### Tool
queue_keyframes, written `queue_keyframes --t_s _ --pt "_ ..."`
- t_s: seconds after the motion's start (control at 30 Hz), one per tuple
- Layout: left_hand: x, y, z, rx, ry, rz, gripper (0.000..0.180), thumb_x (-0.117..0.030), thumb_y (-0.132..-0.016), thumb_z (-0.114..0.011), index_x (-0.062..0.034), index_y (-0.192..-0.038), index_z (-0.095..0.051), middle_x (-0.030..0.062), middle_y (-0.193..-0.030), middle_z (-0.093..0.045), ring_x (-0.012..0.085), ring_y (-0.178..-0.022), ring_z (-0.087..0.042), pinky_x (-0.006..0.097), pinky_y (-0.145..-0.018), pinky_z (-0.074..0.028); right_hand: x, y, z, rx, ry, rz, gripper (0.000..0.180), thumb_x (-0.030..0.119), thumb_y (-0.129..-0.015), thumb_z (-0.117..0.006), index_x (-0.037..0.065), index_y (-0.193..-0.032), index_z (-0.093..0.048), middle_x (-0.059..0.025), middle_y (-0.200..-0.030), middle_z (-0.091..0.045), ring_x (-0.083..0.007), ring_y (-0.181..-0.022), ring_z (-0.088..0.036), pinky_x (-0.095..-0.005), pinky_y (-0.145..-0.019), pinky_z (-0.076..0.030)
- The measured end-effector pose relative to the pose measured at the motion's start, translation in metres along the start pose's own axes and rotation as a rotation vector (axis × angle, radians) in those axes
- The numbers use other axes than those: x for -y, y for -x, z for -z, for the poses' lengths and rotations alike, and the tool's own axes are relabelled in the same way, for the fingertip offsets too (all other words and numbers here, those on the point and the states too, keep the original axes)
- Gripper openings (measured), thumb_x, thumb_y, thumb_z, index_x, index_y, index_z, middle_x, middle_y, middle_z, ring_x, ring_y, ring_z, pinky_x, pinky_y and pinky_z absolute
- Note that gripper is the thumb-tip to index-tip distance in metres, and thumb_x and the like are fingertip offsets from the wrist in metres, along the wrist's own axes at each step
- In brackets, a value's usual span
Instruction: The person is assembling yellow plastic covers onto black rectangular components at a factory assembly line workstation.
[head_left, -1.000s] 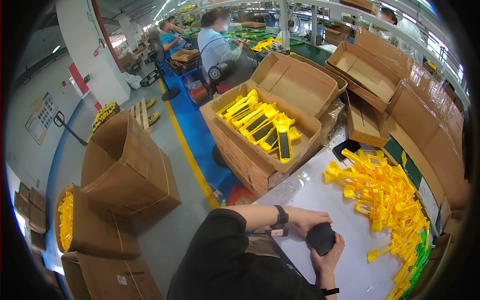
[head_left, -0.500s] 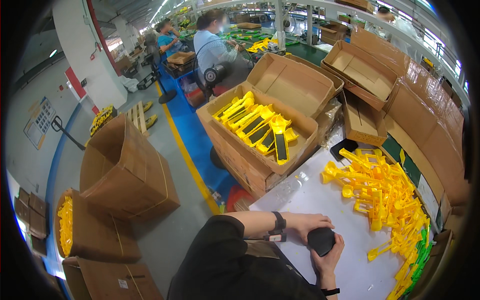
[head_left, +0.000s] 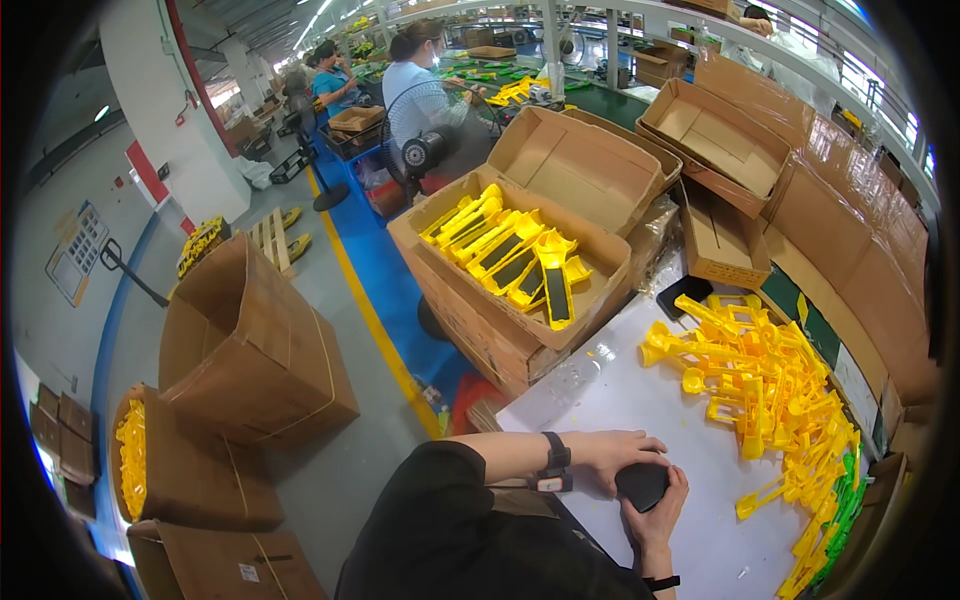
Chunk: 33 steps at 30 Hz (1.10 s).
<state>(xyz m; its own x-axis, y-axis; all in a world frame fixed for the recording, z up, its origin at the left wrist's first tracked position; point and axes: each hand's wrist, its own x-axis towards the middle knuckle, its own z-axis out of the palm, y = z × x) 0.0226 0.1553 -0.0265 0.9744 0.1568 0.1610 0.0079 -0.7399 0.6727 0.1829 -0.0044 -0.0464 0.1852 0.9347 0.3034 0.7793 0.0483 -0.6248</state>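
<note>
A smooth black piece with rounded corners (head_left: pixel 642 486) sits between my two hands over the white tabletop (head_left: pixel 590 405); its exact kind does not show. My right hand (head_left: pixel 662 518) curls round its right and lower sides. From the left, my left hand (head_left: pixel 612 455) grips its upper left edge, with fingers bent over the top. Right of my hands lies a heap of yellow plastic parts (head_left: pixel 765 390), with green parts (head_left: pixel 845 520) along its lower right edge. Beyond the table, an open carton (head_left: pixel 600 300) holds several yellow parts with dark strips (head_left: pixel 510 255).
A black phone-like slab (head_left: pixel 684 297) lies at the table's far edge. Empty cartons (head_left: pixel 715 140) are stacked behind the heap. Large cartons (head_left: pixel 255 350) stand on the floor at left. A black fan (head_left: pixel 425 150) and a seated person (head_left: pixel 415 95) are beyond the carton.
The view has shifted slightly. My left hand's fingers have moved a little over the black piece; both hands otherwise keep nearly the same place around it.
</note>
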Motion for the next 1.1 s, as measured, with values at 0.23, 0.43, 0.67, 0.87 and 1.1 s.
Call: queue_keyframes --t_s 0.23,0.43,0.67,0.87,1.1 --pt "0.015 -0.005 -0.019 -0.151 0.037 -0.050 0.086 -0.027 -0.056 -0.082 -0.0116 -0.132 -0.046 0.0140 -0.128 -0.048 0.0362 -0.109 -0.052 0.044 -0.094 -0.045 -0.001 -0.001 0.001 0.006 0.016 0.015 0.087 0.017 -0.057 -0.083 0.002 -0.130 -0.039 -0.0228 -0.132 -0.041 -0.0416 -0.121 -0.042 -0.0489 -0.104 -0.035" --pt "0.010 -0.005 -0.017 -0.108 -0.019 -0.013 0.086 -0.028 -0.055 -0.083 -0.0113 -0.131 -0.046 0.0149 -0.130 -0.046 0.0360 -0.109 -0.052 0.044 -0.093 -0.046 0.000 0.000 0.001 0.006 0.020 -0.001 0.086 0.018 -0.057 -0.083 0.002 -0.130 -0.040 -0.0231 -0.132 -0.041 -0.0418 -0.121 -0.042 -0.0491 -0.104 -0.036" --pt "-0.002 0.000 0.001 -0.007 -0.078 0.014 0.096 -0.035 -0.065 -0.083 -0.0030 -0.142 -0.035 0.0191 -0.145 -0.034 0.0385 -0.124 -0.044 0.043 -0.105 -0.039 -0.003 0.001 -0.001 0.001 0.013 0.000 0.087 0.019 -0.056 -0.083 0.002 -0.130 -0.041 -0.0227 -0.132 -0.041 -0.0414 -0.122 -0.042 -0.0490 -0.103 -0.036" --pt "0.021 0.004 -0.013 -0.128 0.221 0.091 0.066 -0.024 -0.088 -0.063 0.0022 -0.141 -0.033 0.0217 -0.141 -0.037 0.0372 -0.130 -0.040 0.040 -0.110 -0.033 -0.001 0.001 0.001 0.015 0.020 -0.017 0.087 0.019 -0.055 -0.082 0.003 -0.131 -0.041 -0.0227 -0.133 -0.041 -0.0414 -0.122 -0.042 -0.0490 -0.104 -0.036" --pt "0.023 0.003 -0.014 -0.109 0.236 0.093 0.050 -0.013 -0.088 -0.061 0.0014 -0.132 -0.041 0.0198 -0.134 -0.043 0.0360 -0.126 -0.043 0.041 -0.109 -0.035 -0.002 0.001 0.000 0.004 0.019 -0.008 0.087 0.018 -0.055 -0.082 0.003 -0.130 -0.041 -0.0229 -0.132 -0.041 -0.0416 -0.121 -0.042 -0.0491 -0.104 -0.036"
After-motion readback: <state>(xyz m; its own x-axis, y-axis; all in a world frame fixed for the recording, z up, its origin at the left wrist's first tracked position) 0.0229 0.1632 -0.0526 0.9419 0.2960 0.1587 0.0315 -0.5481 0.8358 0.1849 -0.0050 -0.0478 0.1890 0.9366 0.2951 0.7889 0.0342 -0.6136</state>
